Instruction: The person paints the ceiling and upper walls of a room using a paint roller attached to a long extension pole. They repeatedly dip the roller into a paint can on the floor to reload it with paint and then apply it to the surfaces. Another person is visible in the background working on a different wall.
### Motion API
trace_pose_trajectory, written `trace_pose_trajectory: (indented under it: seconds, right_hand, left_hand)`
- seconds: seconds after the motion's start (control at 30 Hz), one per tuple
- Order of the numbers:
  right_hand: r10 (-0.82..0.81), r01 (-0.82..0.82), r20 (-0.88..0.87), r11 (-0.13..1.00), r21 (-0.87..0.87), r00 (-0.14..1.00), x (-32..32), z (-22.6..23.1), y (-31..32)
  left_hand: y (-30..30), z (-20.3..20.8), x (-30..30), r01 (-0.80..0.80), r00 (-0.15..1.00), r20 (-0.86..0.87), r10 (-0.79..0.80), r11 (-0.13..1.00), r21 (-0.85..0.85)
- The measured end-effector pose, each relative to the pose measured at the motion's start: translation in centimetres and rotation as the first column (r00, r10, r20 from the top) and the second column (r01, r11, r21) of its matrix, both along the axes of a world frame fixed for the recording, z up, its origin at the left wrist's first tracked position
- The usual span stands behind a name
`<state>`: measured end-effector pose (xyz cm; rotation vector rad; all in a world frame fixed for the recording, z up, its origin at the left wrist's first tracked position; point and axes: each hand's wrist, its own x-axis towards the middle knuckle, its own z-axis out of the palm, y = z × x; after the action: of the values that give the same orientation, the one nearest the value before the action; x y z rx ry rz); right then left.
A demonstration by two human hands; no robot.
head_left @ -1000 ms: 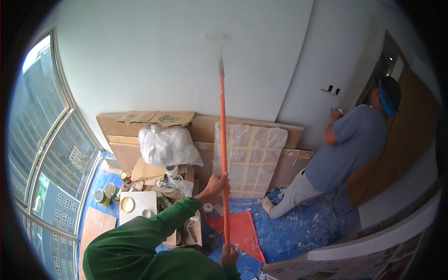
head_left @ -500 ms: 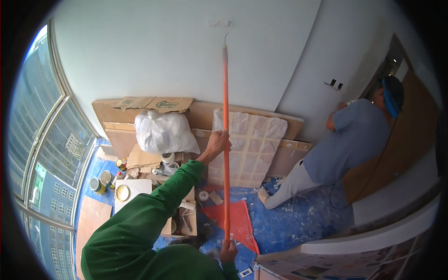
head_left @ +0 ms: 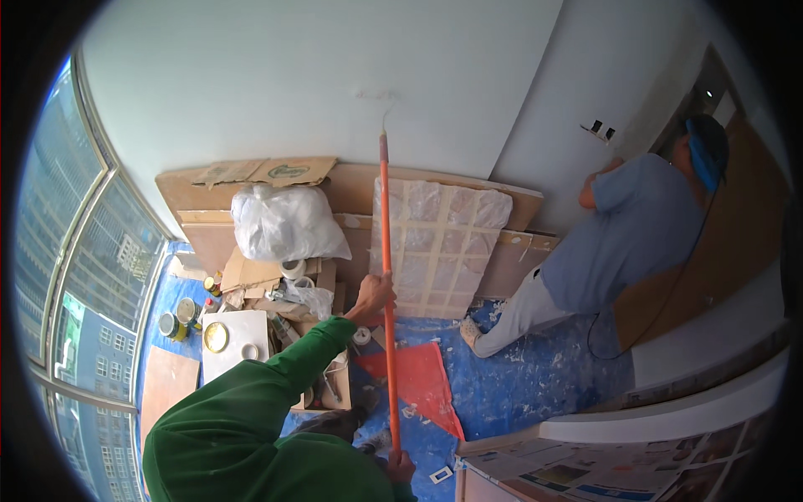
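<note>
long orange pole held against the white wall

the long orange extension pole stands nearly upright, its top end touching the plain white wall where a faint rough patch shows. the left hand, on a green-sleeved arm, grips the pole about halfway up, fingers wrapped round it. the right hand holds the pole's bottom end, fingers closed on it, close to the person's body.

just right of the pole, a beige quilted panel wrapped in clear plastic leans on flat brown cardboard sheets stacked against the wall. left of the pole, a bulging white plastic bag sits in front of the cardboard. below the bag lie rolls of tape and crumpled plastic on an open cardboard box. further left of the pole, a white board carries a small open tin with yellow inside, and paint cans stand beside it near the curved window.

at the pole's foot, a red sheet lies on the blue floor covering, which is speckled with white.

well to the right of the pole, another person in a grey-blue shirt and a blue cap bends toward the wall corner beside a brown wooden door; their hands are hidden from view.
</note>
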<state>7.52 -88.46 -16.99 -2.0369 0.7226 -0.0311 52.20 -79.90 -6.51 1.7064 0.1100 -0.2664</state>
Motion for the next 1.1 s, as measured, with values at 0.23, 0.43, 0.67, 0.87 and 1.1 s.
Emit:
trace_pose_trajectory:
  seconds: [0.23, 0.43, 0.67, 0.87, 1.1]
  right_hand:
    - [0.043, -0.067, 0.167, 0.988, 0.138, 0.985, 9.3, 2.9, 1.8]
    - [-0.014, -0.004, 0.242, 0.997, 0.074, 0.97, 14.4, 5.2, 2.0]
    - [-0.012, 0.014, 0.089, 1.0, -0.024, 0.996, 7.3, 0.2, 1.3]
    - [-0.013, 0.021, 0.102, 0.997, -0.078, 0.995, 8.2, 0.2, 2.4]
    - [-0.025, 0.028, 0.092, 0.999, -0.035, 0.995, 10.1, 2.7, 1.3]
  left_hand:
    - [0.6, 11.7, 5.3, -0.013, 0.967, 0.252, 0.021, 0.999, -0.036]
    - [0.2, 16.5, 9.1, 0.032, 0.943, 0.333, 0.005, 0.994, -0.104]
    - [0.7, 5.4, 5.4, 0.001, 0.987, 0.159, 0.022, 0.989, -0.145]
    - [0.4, 8.4, 5.5, -0.02, 0.978, 0.204, 0.046, 0.992, -0.124]
    - [0.4, 10.0, 6.7, 0.045, 0.974, 0.224, -0.011, 0.988, -0.149]
